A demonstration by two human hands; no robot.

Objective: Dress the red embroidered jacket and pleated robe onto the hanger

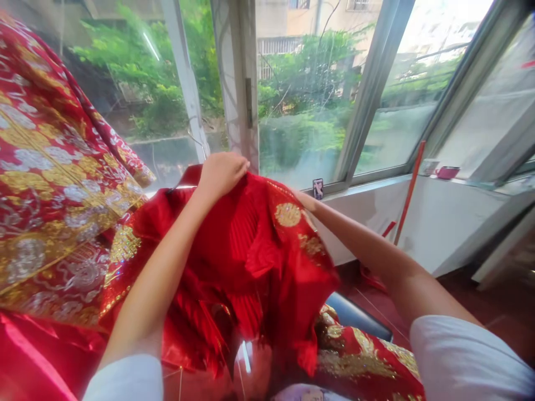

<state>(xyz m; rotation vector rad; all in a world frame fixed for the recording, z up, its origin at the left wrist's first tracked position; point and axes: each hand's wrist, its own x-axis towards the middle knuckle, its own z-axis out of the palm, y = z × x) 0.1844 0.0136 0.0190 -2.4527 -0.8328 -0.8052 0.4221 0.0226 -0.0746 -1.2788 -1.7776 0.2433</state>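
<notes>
A red garment [251, 234] with pleated cloth and gold sequin embroidery is held up in front of me. My left hand [223, 171] is closed on its top edge, fingers curled over the cloth. Just behind that hand, a hanger's thin metal hook [198, 142] rises from the garment. My right hand [308, 201] is at the garment's right shoulder, beside a round gold patch; the cloth covers its fingers, so its grip cannot be seen. More red cloth with gold embroidery [359, 356] lies low on the right, near my lap.
Another red garment with gold and silver patterns [54, 172] hangs at the left. Ahead are sliding windows [305, 106]. A phone [318, 188] and a red mug [447, 172] stand along the sill. A red pole [409, 192] leans at the wall, and a dark blue padded seat [361, 317] is below.
</notes>
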